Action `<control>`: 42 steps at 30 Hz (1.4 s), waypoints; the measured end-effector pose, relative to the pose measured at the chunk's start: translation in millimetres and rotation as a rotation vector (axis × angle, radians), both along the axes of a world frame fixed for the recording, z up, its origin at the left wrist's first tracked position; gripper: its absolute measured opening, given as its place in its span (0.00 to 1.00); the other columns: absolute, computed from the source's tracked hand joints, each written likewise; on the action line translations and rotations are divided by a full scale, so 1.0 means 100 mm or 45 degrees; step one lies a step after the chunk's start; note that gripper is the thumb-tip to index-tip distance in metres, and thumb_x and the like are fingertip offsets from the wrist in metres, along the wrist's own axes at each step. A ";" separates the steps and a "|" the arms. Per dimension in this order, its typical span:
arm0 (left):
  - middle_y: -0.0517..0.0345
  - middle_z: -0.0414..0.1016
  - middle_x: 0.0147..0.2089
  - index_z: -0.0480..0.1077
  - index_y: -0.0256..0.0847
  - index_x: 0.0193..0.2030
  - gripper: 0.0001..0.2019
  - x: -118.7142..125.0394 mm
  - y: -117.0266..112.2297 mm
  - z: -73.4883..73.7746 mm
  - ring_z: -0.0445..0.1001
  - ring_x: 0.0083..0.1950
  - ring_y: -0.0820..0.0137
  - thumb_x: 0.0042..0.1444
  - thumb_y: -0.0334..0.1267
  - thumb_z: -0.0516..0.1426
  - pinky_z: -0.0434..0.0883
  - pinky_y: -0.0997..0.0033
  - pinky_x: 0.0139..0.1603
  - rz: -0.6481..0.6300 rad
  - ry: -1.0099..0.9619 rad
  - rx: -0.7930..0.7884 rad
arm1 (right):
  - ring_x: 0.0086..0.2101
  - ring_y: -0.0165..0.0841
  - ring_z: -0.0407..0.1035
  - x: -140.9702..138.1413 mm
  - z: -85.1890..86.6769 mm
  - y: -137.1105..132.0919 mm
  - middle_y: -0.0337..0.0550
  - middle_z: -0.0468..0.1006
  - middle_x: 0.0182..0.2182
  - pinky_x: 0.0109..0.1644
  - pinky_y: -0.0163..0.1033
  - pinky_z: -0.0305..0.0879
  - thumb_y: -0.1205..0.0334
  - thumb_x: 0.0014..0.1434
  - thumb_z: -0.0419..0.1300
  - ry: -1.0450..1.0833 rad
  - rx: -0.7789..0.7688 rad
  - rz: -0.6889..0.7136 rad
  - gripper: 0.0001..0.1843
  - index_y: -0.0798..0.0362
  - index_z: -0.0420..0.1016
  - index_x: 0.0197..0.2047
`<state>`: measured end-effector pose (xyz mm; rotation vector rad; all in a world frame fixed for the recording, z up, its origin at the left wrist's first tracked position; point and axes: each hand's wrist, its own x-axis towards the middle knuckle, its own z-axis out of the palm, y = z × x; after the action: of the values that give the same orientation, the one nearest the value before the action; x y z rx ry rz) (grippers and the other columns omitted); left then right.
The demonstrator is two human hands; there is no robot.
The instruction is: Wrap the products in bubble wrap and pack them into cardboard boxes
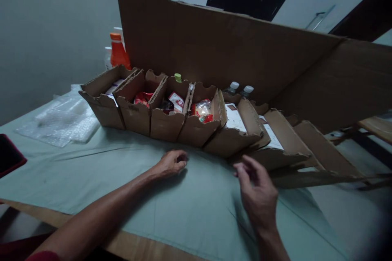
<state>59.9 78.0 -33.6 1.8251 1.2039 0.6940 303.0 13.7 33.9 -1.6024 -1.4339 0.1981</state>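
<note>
My left hand (170,164) rests on the green tablecloth (131,195), fingers loosely curled, a gap between thumb and fingers and nothing visible in it. To its right, my right hand (259,191) hovers with thumb and bent fingers apart, holding nothing. Both are just in front of a row of cardboard bins (167,126). A red packet (143,98), a red-and-white packet (177,102) and a clear-and-red food packet (202,109) lie in separate bins. White printed sheets (234,118) show in bins further right.
Behind the bins stands a tall cardboard panel (214,45). An orange bottle (119,52) is at the back left; white-capped bottles (234,85) stand behind the bins. Bubble wrap (65,116) lies at left, near a dark phone (10,155). The rightmost bins lean outward.
</note>
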 end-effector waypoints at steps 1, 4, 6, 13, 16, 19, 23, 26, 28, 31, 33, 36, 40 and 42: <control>0.49 0.81 0.47 0.76 0.37 0.51 0.17 -0.05 -0.06 0.00 0.76 0.48 0.63 0.55 0.34 0.56 0.72 0.66 0.49 -0.030 -0.012 0.012 | 0.32 0.35 0.76 0.04 0.14 0.14 0.44 0.82 0.36 0.42 0.40 0.72 0.49 0.62 0.58 -0.056 0.039 -0.022 0.27 0.53 0.70 0.61; 0.47 0.79 0.53 0.76 0.39 0.51 0.18 -0.19 -0.26 -0.05 0.74 0.56 0.60 0.53 0.34 0.58 0.70 0.60 0.58 -0.119 -0.086 0.086 | 0.29 0.35 0.75 0.15 0.42 0.55 0.40 0.81 0.31 0.37 0.38 0.69 0.54 0.59 0.58 -0.319 0.008 -0.038 0.31 0.52 0.68 0.64; 0.46 0.77 0.57 0.75 0.41 0.51 0.18 -0.26 -0.37 -0.11 0.71 0.62 0.57 0.53 0.34 0.58 0.68 0.54 0.62 -0.102 -0.164 0.222 | 0.26 0.36 0.74 0.20 0.46 0.74 0.40 0.81 0.28 0.32 0.38 0.65 0.55 0.57 0.57 -0.475 -0.055 -0.026 0.24 0.50 0.76 0.55; 0.44 0.75 0.56 0.73 0.40 0.51 0.18 -0.27 -0.44 -0.20 0.69 0.63 0.55 0.54 0.31 0.55 0.66 0.48 0.63 0.122 -0.042 0.684 | 0.27 0.40 0.75 0.19 0.44 0.62 0.43 0.82 0.28 0.30 0.39 0.63 0.54 0.58 0.56 -0.626 -0.111 -0.046 0.18 0.48 0.80 0.47; 0.46 0.78 0.48 0.76 0.40 0.46 0.14 -0.25 -0.42 -0.19 0.72 0.53 0.56 0.54 0.31 0.55 0.69 0.51 0.56 0.090 0.128 0.593 | 0.27 0.38 0.75 0.09 0.58 0.51 0.39 0.82 0.29 0.32 0.38 0.65 0.53 0.60 0.57 -0.612 -0.087 0.009 0.25 0.48 0.73 0.59; 0.48 0.78 0.45 0.76 0.40 0.41 0.11 -0.25 -0.40 -0.18 0.72 0.49 0.58 0.54 0.30 0.54 0.68 0.53 0.54 0.058 0.158 0.572 | 0.35 0.40 0.76 -0.04 0.70 0.53 0.43 0.83 0.36 0.39 0.41 0.67 0.54 0.62 0.56 -0.787 0.055 0.045 0.25 0.49 0.70 0.61; 0.49 0.78 0.46 0.76 0.40 0.40 0.11 -0.26 -0.39 -0.18 0.72 0.49 0.59 0.53 0.29 0.55 0.67 0.56 0.53 0.059 0.179 0.562 | 0.39 0.46 0.73 -0.11 0.74 0.67 0.50 0.82 0.39 0.39 0.45 0.62 0.58 0.58 0.61 -1.316 -0.011 0.002 0.22 0.51 0.72 0.56; 0.50 0.78 0.45 0.76 0.41 0.40 0.10 -0.26 -0.38 -0.17 0.72 0.48 0.59 0.54 0.29 0.55 0.66 0.57 0.53 0.051 0.191 0.557 | 0.36 0.45 0.72 -0.09 0.72 0.74 0.49 0.81 0.33 0.36 0.43 0.57 0.60 0.57 0.64 -1.486 -0.126 -0.130 0.17 0.52 0.75 0.50; 0.50 0.78 0.45 0.76 0.41 0.39 0.10 -0.26 -0.37 -0.18 0.71 0.48 0.59 0.55 0.29 0.54 0.66 0.57 0.52 0.047 0.195 0.552 | 0.35 0.44 0.72 -0.10 0.72 0.78 0.49 0.80 0.32 0.36 0.42 0.54 0.60 0.57 0.65 -1.505 -0.138 -0.172 0.12 0.52 0.76 0.45; 0.49 0.78 0.45 0.76 0.40 0.39 0.10 -0.26 -0.36 -0.18 0.71 0.48 0.59 0.54 0.29 0.54 0.65 0.56 0.52 0.046 0.194 0.546 | 0.35 0.43 0.72 -0.13 0.72 0.85 0.48 0.80 0.31 0.36 0.42 0.52 0.61 0.59 0.64 -1.510 -0.118 -0.166 0.07 0.52 0.76 0.41; 0.49 0.78 0.46 0.76 0.40 0.39 0.10 -0.26 -0.36 -0.18 0.71 0.48 0.59 0.54 0.29 0.54 0.65 0.56 0.52 0.048 0.190 0.546 | 0.36 0.43 0.72 -0.14 0.71 0.89 0.47 0.80 0.32 0.36 0.41 0.52 0.61 0.60 0.62 -1.507 -0.099 -0.153 0.06 0.52 0.76 0.41; 0.50 0.78 0.44 0.76 0.40 0.38 0.09 -0.26 -0.36 -0.18 0.71 0.47 0.60 0.54 0.29 0.55 0.65 0.57 0.51 0.056 0.180 0.553 | 0.36 0.44 0.72 -0.09 0.69 0.91 0.49 0.80 0.33 0.36 0.42 0.53 0.61 0.60 0.62 -1.496 -0.067 -0.135 0.11 0.53 0.76 0.46; 0.51 0.79 0.42 0.76 0.40 0.38 0.09 -0.24 -0.35 -0.21 0.72 0.45 0.61 0.53 0.29 0.56 0.66 0.58 0.50 0.100 0.150 0.560 | 0.33 0.44 0.73 -0.07 0.74 0.84 0.52 0.81 0.33 0.36 0.43 0.57 0.57 0.62 0.60 -1.391 0.013 -0.121 0.21 0.57 0.73 0.56; 0.50 0.78 0.42 0.76 0.40 0.39 0.10 -0.23 -0.33 -0.24 0.72 0.45 0.60 0.53 0.29 0.55 0.67 0.57 0.50 0.158 0.127 0.567 | 0.32 0.43 0.73 -0.18 0.81 0.80 0.50 0.82 0.33 0.35 0.43 0.59 0.55 0.63 0.59 -1.303 0.036 -0.080 0.23 0.55 0.71 0.59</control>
<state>36.6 44.6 -57.7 2.1811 1.3122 1.0152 285.2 94.1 114.9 -1.7988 -2.0925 -0.7871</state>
